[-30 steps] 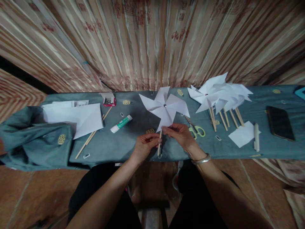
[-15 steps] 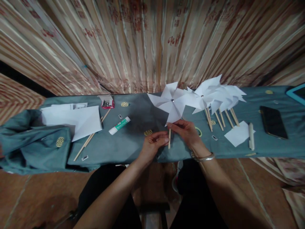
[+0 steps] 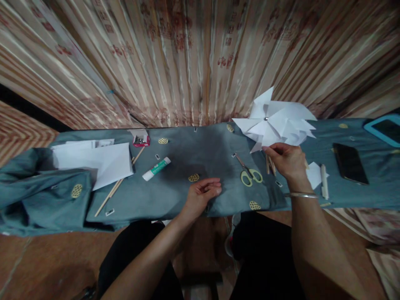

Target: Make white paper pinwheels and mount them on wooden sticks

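Observation:
My right hand (image 3: 286, 160) pinches a white paper pinwheel (image 3: 265, 121) just below its blades, above the right side of the table. Its stick is mostly hidden by my fingers. Behind it lie several other paper pinwheels (image 3: 300, 125), overlapped by the held one, with some wooden stick ends showing under my hand. My left hand (image 3: 203, 193) is over the front middle of the table with nothing in it, its fingers loosely stretched and apart from the thumb. Between the two hands lies a pair of scissors (image 3: 250, 173) with light green handles.
On the left are folded white paper sheets (image 3: 109, 162), wooden sticks (image 3: 109, 195), a glue stick (image 3: 156, 168) and a small red box of metal pins (image 3: 141, 138). To the right lie a paper piece (image 3: 313, 175), a white pen (image 3: 324, 181), a phone (image 3: 350, 163) and a blue-edged device (image 3: 384, 128).
My right hand has carried the pinwheel rightward to the other pinwheels, uncovering the scissors. My left hand has let go of the stick and stayed in nearly the same place.

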The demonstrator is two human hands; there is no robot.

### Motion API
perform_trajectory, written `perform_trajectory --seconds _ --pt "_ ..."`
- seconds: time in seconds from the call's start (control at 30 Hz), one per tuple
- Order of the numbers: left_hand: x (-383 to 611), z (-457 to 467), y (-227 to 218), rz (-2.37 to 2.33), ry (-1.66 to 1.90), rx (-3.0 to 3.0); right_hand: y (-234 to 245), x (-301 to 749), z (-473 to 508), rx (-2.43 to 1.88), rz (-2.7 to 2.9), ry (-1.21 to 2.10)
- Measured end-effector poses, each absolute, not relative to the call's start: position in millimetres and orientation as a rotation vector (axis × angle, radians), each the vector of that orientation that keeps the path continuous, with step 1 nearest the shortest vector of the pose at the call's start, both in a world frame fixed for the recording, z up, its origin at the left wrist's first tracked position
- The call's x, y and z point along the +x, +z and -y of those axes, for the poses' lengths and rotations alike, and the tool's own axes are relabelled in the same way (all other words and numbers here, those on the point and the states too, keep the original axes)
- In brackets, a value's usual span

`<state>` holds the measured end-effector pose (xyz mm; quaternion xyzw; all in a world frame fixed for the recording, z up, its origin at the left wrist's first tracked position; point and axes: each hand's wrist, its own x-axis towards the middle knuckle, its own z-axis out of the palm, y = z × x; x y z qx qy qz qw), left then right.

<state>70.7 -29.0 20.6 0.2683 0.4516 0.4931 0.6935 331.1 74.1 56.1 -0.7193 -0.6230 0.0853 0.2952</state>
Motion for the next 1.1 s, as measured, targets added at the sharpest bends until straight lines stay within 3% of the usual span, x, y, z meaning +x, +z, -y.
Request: perform_trajectory --seconds 0.27,0.6,1.1 --pt "64 30 22 -1.009 1.087 0.598 42 338 -97 -2.228 1.810 0.101" --pt "59 31 23 -1.016 1.087 0.603 18 345 -106 -2.253 1.897 -0.095" --pt "55 37 18 -0.997 1.113 0.625 39 328 -82 -2.372 1.915 -0.294"
